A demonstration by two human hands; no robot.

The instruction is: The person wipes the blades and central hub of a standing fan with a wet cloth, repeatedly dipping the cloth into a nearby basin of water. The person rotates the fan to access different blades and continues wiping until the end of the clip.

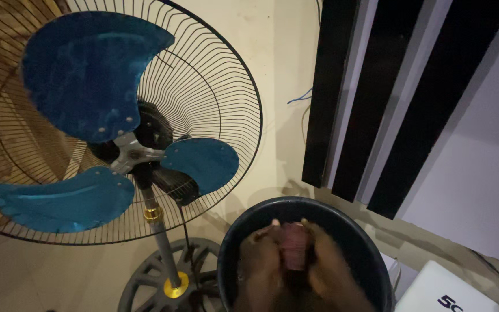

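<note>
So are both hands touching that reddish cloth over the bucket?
Touching. The head view shows the left hand and right hand pressed against either side of the reddish cloth, bunched between them above the dark bucket.

Both hands, left (261, 260) and right (327, 268), are blurred and cut off by the bottom edge inside the bucket (371, 254). The reddish thing (293, 248) between them is too blurred to identify. The fan (111, 127) runs off the left edge; its base (151, 283) and the white box (451, 292) are cropped below.
</note>
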